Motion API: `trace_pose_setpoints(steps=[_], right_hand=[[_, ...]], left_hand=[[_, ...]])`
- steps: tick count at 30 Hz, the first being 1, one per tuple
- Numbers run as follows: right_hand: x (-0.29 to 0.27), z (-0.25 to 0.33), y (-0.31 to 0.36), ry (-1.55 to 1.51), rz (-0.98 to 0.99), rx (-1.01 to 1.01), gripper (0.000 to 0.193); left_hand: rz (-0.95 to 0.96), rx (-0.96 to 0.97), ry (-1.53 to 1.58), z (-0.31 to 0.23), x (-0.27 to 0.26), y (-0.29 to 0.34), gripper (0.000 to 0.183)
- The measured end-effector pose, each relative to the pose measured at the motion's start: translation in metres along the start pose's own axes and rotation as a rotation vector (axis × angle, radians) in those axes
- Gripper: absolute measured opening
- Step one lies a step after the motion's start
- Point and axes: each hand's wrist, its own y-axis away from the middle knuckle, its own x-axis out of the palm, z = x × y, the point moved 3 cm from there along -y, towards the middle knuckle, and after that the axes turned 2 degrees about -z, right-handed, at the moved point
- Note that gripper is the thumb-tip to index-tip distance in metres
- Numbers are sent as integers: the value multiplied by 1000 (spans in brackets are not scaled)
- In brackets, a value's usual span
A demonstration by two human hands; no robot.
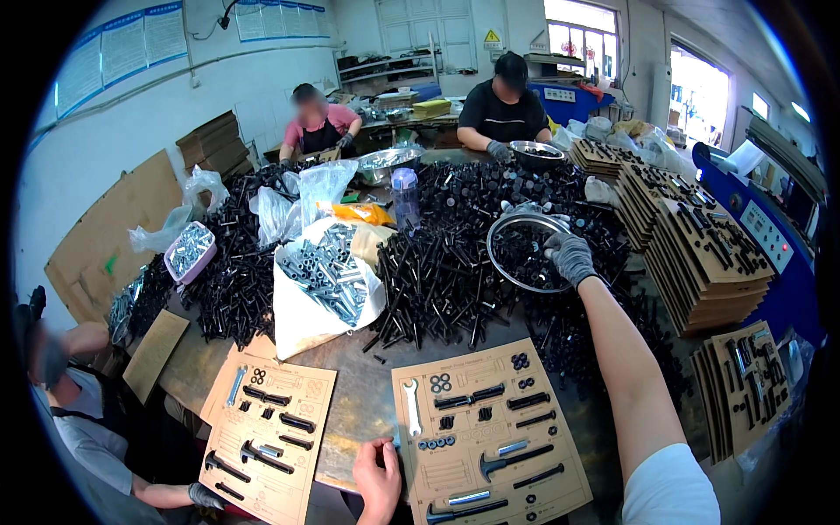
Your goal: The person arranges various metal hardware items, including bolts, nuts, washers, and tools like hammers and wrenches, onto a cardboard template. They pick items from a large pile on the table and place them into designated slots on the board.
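Closest to me lies a cardboard sheet [560,479] bearing black bolts [470,396] and a silver wrench [412,408]. My bare left hand [378,474] sits just beside its left edge, fingers curled; I can't tell whether they pinch anything. My gloved right hand [573,259] is at the right rim of a steel bowl [493,259] containing black fasteners [528,255]; I can't make out its grip. Further left, a white sack [295,325] holds silver metal parts [332,271], and a pink tub [196,269] more.
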Motion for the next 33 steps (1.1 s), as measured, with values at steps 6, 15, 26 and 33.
trace_pose_setpoints(steps=[6, 15, 26, 33], right_hand=[[-26, 4, 3, -77, 28, 124, 24], [-63, 175, 193, -903, 633, -134, 25], [-62, 142, 275, -538, 598, -305, 24], [-38, 112, 286, -254, 781, -180, 28]], left_hand=[[24, -29, 69, 4, 2, 9, 13], [330, -45, 802, -121, 39, -29, 39], [547, 33, 247, -96, 57, -1, 14], [589, 375, -228, -62, 68, 7, 15]])
